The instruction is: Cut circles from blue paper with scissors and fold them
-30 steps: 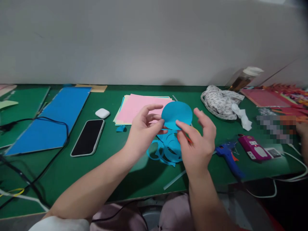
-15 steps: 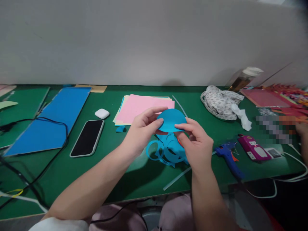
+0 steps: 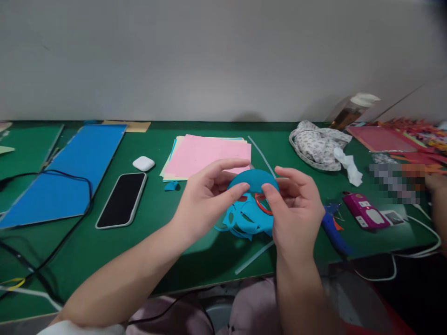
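A round piece of blue paper [image 3: 254, 180] is held between my two hands above the table, its lower edge curving toward me. My left hand [image 3: 206, 195] pinches its left side with thumb in front and fingers behind. On the right side, my right hand [image 3: 296, 204] presses its thumb on the near edge, fingers curled behind. Just under the paper, close to my right thumb, shows a red-orange loop [image 3: 262, 204] like a scissors handle; the rest is hidden. Blue paper offcuts [image 3: 246, 221], some ring-shaped, lie on the table below.
Beyond my hands lies a stack of coloured paper [image 3: 209, 156]. Left are a phone [image 3: 121, 201], a white case [image 3: 143, 163], a blue board [image 3: 70, 172] and black cables. Right are a blue glue gun [image 3: 335, 232], a magenta device [image 3: 365, 210], a patterned cloth [image 3: 316, 146] and another person's arm [image 3: 438, 200].
The paper circle has tipped and bent, so less of its face shows. My right hand has shifted slightly right, its thumb now on the near edge. More of the red-orange loop shows.
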Demonstrator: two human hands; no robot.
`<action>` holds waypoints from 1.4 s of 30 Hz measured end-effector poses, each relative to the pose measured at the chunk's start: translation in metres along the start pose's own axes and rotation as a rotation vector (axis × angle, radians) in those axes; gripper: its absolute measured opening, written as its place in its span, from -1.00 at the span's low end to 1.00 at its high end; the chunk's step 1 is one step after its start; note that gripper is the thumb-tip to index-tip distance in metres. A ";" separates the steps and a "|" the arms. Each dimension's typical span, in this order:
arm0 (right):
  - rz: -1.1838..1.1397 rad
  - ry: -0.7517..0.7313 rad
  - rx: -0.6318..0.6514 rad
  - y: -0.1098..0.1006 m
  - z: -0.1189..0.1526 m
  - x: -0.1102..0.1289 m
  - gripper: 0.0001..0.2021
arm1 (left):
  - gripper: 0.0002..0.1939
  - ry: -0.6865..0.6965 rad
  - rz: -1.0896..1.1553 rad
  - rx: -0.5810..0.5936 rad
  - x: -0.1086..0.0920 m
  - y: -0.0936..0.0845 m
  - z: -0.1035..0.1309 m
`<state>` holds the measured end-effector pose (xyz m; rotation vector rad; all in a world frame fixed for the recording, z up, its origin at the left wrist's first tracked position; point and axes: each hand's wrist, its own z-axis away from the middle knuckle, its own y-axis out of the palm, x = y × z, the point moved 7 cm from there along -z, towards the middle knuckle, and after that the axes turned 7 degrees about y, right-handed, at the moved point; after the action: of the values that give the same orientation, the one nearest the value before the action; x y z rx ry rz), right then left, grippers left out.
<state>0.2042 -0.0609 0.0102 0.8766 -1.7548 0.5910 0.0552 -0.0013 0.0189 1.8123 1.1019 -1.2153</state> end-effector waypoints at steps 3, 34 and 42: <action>0.020 -0.007 -0.013 -0.002 0.003 0.005 -0.73 | -0.69 0.008 0.010 0.000 -0.003 0.001 0.003; 0.077 -0.055 0.137 0.000 0.003 0.021 -0.91 | -0.58 0.100 -0.208 0.081 -0.015 0.005 0.010; 0.124 -0.005 0.176 0.005 0.001 0.013 -0.90 | -0.61 0.115 -0.216 -0.054 -0.013 -0.005 0.005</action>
<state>0.1971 -0.0627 0.0222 0.8944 -1.7899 0.8357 0.0465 -0.0069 0.0290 1.7761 1.4125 -1.2020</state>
